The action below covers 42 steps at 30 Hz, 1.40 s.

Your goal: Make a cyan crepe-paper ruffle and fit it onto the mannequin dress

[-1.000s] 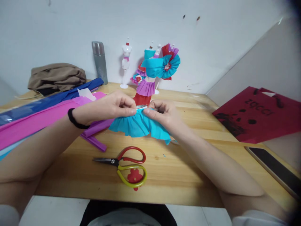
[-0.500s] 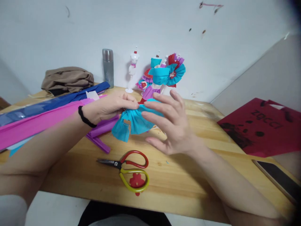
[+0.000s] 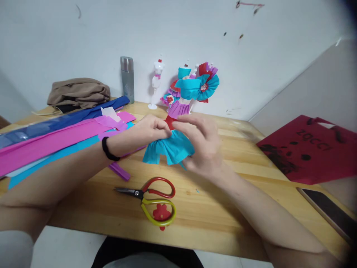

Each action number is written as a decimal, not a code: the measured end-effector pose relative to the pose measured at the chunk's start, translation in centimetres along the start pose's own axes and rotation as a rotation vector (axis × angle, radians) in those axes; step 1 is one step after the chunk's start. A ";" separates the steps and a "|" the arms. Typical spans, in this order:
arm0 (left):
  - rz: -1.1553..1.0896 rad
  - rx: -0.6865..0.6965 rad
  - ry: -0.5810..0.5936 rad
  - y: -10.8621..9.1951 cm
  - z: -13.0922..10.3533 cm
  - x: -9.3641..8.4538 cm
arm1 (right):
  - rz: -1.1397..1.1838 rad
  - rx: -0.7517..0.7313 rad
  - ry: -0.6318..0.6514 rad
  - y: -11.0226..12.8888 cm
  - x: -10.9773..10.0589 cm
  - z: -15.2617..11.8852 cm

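Note:
My left hand (image 3: 149, 132) pinches the top edge of a pleated blue paper piece (image 3: 170, 149), which fans out below the fingers above the table. My right hand (image 3: 202, 143) curves around the right side of the same piece, its fingers bent and its thumb underneath near the lower edge. Whether the right fingers grip the paper is hard to make out. A bit of red paper (image 3: 170, 122) shows between the two hands. Nearer me lie scissors (image 3: 142, 194) with one red and one yellow handle. Inside the yellow loop is a red paper flower (image 3: 161, 212).
Left on the wooden table (image 3: 223, 208) are pink paper (image 3: 55, 139), a blue roll (image 3: 67, 118) and brown cloth (image 3: 79, 93). A bottle (image 3: 127, 80), a small mannequin (image 3: 157, 80) and decorated figures (image 3: 192, 87) stand behind. Right: red bag (image 3: 312, 149), phone (image 3: 326, 210).
My left hand has shifted right with the blue piece. My right hand has come in, its fingers bending around the piece's right side.

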<state>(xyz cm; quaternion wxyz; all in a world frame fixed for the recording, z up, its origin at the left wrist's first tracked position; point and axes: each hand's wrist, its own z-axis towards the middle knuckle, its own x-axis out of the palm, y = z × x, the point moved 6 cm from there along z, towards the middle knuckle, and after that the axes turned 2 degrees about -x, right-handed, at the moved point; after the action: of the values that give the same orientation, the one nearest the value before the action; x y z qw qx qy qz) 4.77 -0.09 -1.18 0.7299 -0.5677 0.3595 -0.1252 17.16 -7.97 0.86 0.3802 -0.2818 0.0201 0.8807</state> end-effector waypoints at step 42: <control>-0.088 -0.109 -0.156 -0.4 -0.2 0.3 | -0.078 -0.154 -0.059 2.2 0.4 -1.0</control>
<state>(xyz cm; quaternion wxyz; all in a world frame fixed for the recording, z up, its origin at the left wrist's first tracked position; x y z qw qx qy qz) 4.95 -0.54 -1.00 0.7177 -0.6296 0.2826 -0.0927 15.90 -9.55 -0.57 0.3918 -0.2846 -0.0702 0.8721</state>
